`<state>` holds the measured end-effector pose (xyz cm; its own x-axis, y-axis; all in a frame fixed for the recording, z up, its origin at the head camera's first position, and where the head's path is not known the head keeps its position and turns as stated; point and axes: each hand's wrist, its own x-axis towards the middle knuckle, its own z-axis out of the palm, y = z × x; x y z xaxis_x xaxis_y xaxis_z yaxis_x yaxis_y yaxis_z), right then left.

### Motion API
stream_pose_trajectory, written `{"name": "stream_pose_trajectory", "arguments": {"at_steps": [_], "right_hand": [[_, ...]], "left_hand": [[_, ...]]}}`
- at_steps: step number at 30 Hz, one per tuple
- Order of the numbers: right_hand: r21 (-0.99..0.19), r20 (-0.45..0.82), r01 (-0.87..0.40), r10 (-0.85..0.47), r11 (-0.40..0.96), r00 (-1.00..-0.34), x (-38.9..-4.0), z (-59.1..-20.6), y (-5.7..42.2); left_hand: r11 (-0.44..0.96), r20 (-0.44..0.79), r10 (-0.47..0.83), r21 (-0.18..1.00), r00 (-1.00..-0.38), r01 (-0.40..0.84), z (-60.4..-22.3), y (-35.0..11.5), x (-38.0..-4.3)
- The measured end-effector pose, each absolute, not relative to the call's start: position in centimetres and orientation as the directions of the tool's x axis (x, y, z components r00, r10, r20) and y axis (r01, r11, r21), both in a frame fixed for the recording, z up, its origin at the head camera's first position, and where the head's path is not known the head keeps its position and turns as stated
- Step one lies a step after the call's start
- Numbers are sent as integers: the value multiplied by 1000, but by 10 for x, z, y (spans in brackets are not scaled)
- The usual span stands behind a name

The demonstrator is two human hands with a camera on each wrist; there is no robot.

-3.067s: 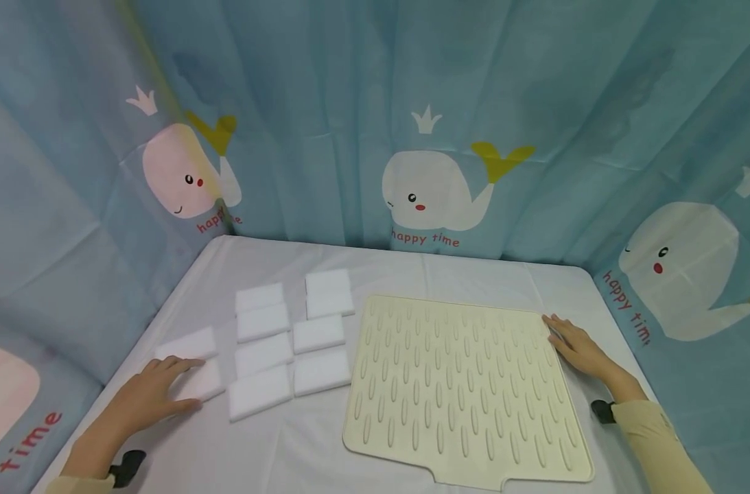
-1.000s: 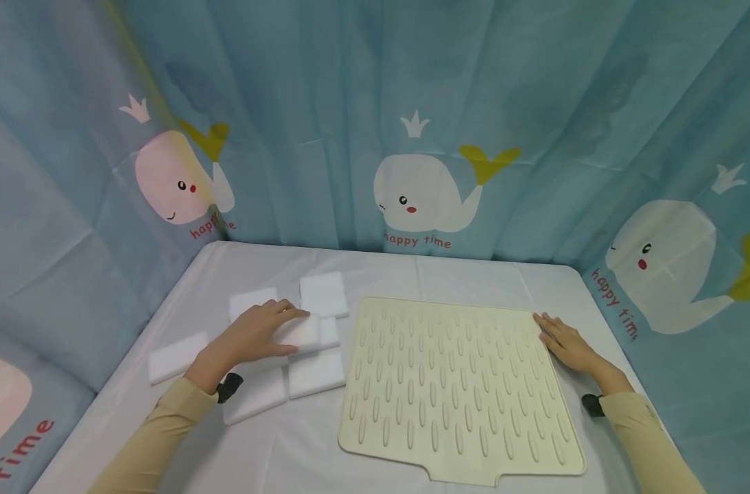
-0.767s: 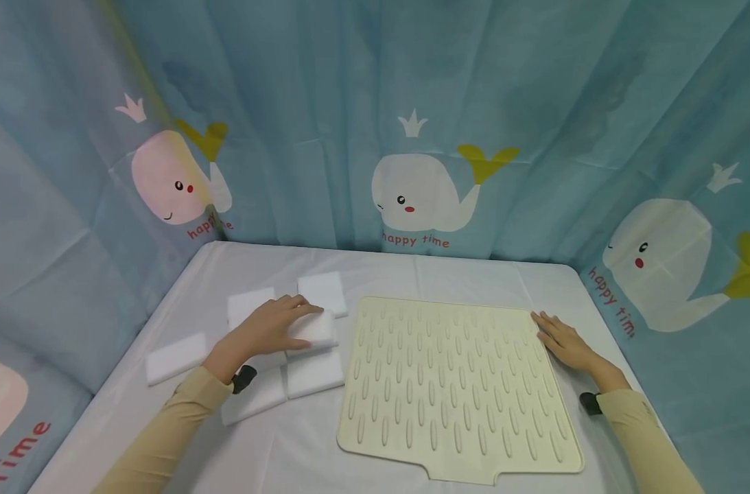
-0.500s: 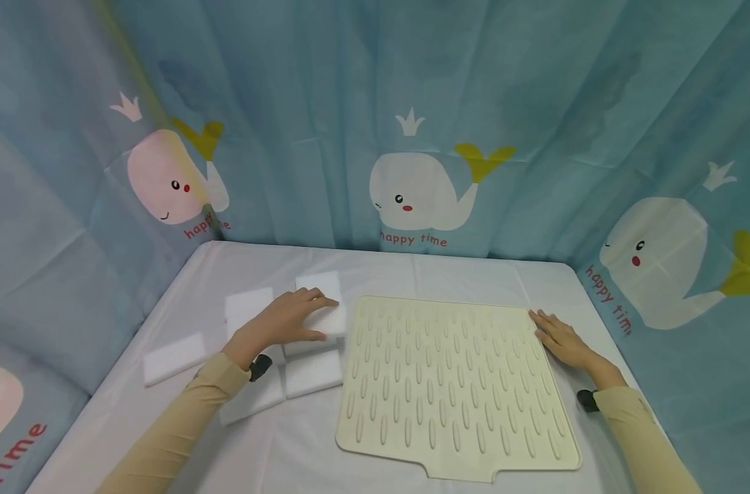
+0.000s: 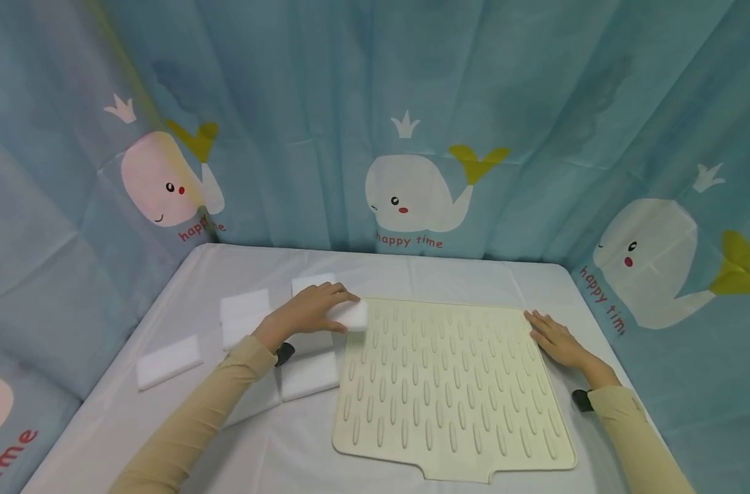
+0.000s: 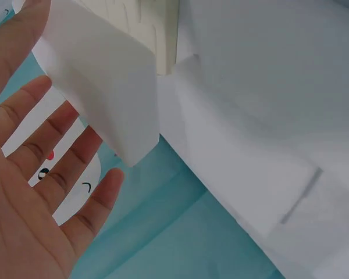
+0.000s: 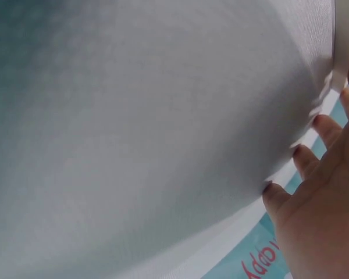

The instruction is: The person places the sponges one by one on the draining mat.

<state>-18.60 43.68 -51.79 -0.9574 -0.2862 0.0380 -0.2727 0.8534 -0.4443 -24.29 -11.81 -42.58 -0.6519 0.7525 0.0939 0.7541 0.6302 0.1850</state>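
My left hand pinches a white rectangular sponge between thumb and fingertips, over the far left corner of the cream ridged mat. In the left wrist view the same sponge is gripped by its edges, tilted, with part of the mat behind it. My right hand lies with fingers stretched out at the mat's far right corner. Its fingertips touch the mat edge and the white cloth in the right wrist view, where the hand shows at the right side.
Several more white sponges lie left of the mat, among them a lone sponge at the far left and a near one, partly behind my left arm. A white cloth covers the table. Blue whale-print curtains enclose it.
My left hand has picked a sponge from the far left and carried it rightward over the other sponges to the mat's corner. The right hand stays at the mat's edge.
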Motion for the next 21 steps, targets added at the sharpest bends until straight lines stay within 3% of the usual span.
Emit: {"name": "stream_pose_trajectory", "arguments": {"at_steps": [21], "right_hand": [[-458,-31,-217,-259,862,-965,-185,-515,435]], "left_hand": [[627,31,759,238,-651,742,-446,-75,-280]]}}
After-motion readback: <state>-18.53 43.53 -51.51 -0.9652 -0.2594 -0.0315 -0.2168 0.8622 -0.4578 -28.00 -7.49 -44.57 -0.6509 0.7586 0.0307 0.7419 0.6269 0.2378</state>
